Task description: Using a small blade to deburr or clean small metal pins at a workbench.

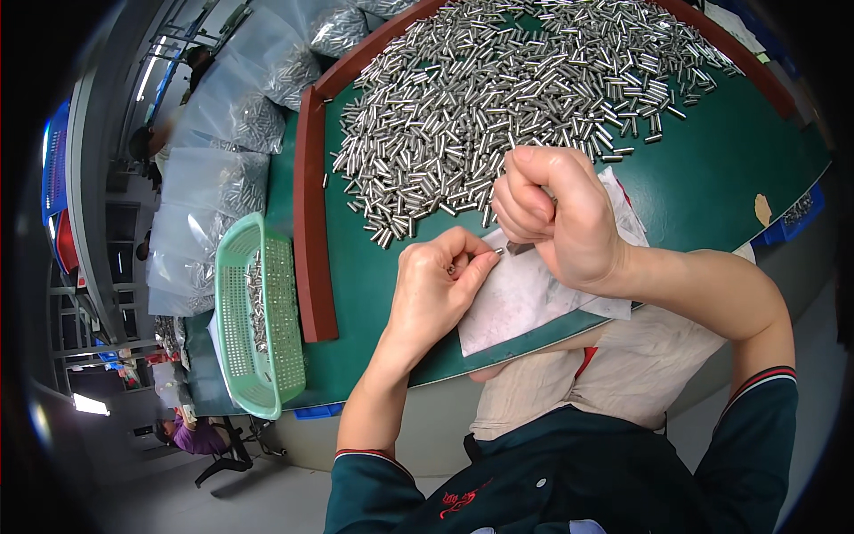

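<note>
My left hand (438,283) is closed in a pinch over a white cloth, with a small metal pin (499,252) showing at its fingertips. Just right of it, my right hand (562,214) is curled into a fist around a dark tool (519,250). Only the tool's short tip shows below the fist, close to the pin; its kind is hidden. The stained white cloth (511,307) lies under both hands at the table's near edge. Beyond them spreads a large heap of short, shiny metal pins (498,107).
A dark red wooden rail (313,222) borders the green table (712,169) on the left. Past it stand a light green plastic basket (233,329) with some pins inside and several clear bags (200,214) of metal parts. A blue bin (792,218) sits below the right edge.
</note>
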Tool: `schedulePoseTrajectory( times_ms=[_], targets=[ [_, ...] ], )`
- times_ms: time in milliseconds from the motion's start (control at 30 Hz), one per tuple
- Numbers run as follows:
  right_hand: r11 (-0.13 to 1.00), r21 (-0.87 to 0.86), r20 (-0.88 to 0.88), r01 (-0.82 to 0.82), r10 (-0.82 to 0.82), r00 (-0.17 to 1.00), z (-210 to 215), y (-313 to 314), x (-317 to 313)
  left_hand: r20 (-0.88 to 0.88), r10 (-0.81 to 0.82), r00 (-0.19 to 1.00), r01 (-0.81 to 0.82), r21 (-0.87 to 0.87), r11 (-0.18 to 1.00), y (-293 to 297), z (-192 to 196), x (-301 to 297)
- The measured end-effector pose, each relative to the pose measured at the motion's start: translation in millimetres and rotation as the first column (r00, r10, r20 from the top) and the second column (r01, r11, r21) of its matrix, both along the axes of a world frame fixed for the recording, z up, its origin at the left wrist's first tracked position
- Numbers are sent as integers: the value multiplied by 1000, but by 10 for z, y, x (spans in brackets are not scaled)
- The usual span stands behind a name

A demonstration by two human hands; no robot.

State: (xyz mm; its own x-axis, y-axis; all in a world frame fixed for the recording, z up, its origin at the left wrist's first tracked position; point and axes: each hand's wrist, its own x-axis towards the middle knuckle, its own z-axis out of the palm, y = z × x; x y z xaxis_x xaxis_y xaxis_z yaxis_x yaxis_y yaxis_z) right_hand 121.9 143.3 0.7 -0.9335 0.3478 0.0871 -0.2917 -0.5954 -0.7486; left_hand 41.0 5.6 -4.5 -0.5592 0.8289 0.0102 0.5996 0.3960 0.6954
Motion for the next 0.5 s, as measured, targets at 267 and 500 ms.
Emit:
schedulePoseTrajectory(
  times_ms=[267,500],
  targets=[
    [1000,-4,7,27,-27,1000,-40,-23,-12,-5,22,1000,-22,-8,1000,22,14,31],
    [1000,-3,16,18,-18,1000,-51,-30,-24,-27,20,999,-20,-2,1000,13,-7,34]
  ],
)
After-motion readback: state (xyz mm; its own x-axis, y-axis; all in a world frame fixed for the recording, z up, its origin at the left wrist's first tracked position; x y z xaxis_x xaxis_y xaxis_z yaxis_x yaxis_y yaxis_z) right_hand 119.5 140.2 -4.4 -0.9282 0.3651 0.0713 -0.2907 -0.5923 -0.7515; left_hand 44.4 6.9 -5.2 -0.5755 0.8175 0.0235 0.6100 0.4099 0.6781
